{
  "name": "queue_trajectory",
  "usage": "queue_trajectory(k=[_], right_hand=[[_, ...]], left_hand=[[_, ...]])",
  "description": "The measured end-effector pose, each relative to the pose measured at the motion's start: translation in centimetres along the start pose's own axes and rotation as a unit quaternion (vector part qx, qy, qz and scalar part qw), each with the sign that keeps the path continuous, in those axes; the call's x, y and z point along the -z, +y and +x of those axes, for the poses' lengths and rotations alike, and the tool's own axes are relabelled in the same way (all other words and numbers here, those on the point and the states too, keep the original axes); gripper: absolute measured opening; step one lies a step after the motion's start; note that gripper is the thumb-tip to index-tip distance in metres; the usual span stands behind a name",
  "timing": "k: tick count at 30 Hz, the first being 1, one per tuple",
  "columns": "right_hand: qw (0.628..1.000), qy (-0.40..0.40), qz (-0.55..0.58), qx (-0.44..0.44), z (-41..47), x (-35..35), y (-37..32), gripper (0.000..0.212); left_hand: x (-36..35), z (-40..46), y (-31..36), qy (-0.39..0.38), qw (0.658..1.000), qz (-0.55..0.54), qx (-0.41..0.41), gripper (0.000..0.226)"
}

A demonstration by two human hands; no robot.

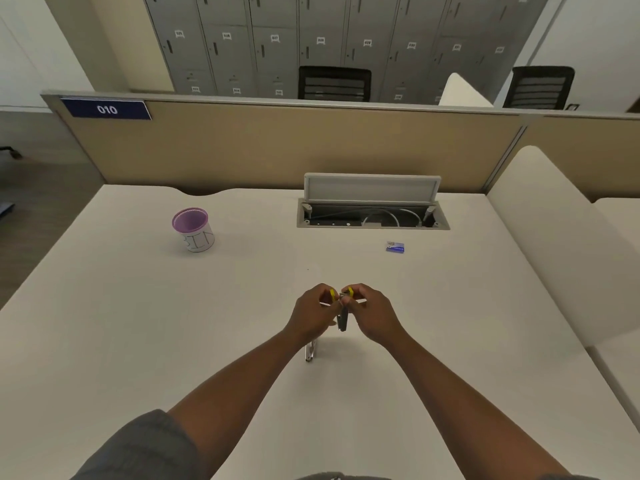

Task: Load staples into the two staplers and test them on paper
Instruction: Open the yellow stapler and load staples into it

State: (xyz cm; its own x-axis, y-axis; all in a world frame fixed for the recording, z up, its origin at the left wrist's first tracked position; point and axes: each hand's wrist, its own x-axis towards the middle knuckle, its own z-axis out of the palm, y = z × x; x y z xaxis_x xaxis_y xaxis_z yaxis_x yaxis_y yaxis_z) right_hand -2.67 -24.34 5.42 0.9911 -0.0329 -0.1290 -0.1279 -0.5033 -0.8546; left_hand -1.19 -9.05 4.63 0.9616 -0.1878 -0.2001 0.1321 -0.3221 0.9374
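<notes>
Both my hands meet over the middle of the desk around a small stapler [342, 315] with yellow parts and a dark metal body hanging down between them. My left hand [313, 315] grips its left side, fingers curled. My right hand [370, 315] pinches the right side near the yellow tip. A second, silvery stapler [310, 351] lies on the desk just below my left wrist, partly hidden. A small blue staple box [395, 247] sits farther back on the right. I see no paper.
A purple-rimmed cup labelled BIN [194, 230] stands at the back left. An open cable hatch [372, 209] with its lid raised sits at the desk's rear, in front of a tan partition [277, 147]. A cream divider [554, 230] borders the right side.
</notes>
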Motion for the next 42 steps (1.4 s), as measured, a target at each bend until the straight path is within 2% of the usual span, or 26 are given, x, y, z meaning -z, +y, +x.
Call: queue_trajectory(k=[5,9,16,19,21,27,31,35,42], right_hand=[[1.0,0.009,-0.022,0.013,-0.5,-0.5,-0.6,0.013],[0.999,0.012,-0.028,0.02,-0.7,-0.5,-0.9,0.012],[0.999,0.023,0.043,0.002,-1.2,-0.5,-1.4,0.007],[0.999,0.021,0.043,0.0,-1.4,-0.4,-1.5,0.011],[0.999,0.03,0.038,-0.005,-1.4,-0.3,-1.4,0.012],[1.0,0.018,0.004,0.011,-1.1,-0.2,-1.6,0.014],[1.0,0.021,0.021,0.004,-1.1,0.1,-1.4,0.014],[1.0,0.015,-0.009,0.01,-0.7,0.1,-1.4,0.013],[1.0,0.018,0.021,-0.005,-0.5,0.1,-1.7,0.011]], left_hand=[[0.3,-0.5,-0.4,-0.003,1.0,0.014,-0.021,0.013],[0.6,-0.8,-0.4,-0.008,1.0,0.005,-0.02,0.018],[0.4,-0.8,-0.9,-0.001,0.997,0.062,-0.038,0.028],[0.4,-0.6,-0.8,-0.015,0.995,0.086,-0.056,0.015],[0.3,-0.4,-0.8,-0.03,0.993,0.102,-0.061,0.029],[0.1,-0.2,-1.0,-0.042,0.994,0.094,-0.035,0.031],[0.3,-0.3,-0.6,-0.046,0.997,0.06,-0.024,0.046],[0.3,-0.6,-0.2,-0.002,0.997,0.057,-0.045,0.013],[0.2,-1.0,-0.2,0.022,0.999,0.001,-0.028,0.016]])
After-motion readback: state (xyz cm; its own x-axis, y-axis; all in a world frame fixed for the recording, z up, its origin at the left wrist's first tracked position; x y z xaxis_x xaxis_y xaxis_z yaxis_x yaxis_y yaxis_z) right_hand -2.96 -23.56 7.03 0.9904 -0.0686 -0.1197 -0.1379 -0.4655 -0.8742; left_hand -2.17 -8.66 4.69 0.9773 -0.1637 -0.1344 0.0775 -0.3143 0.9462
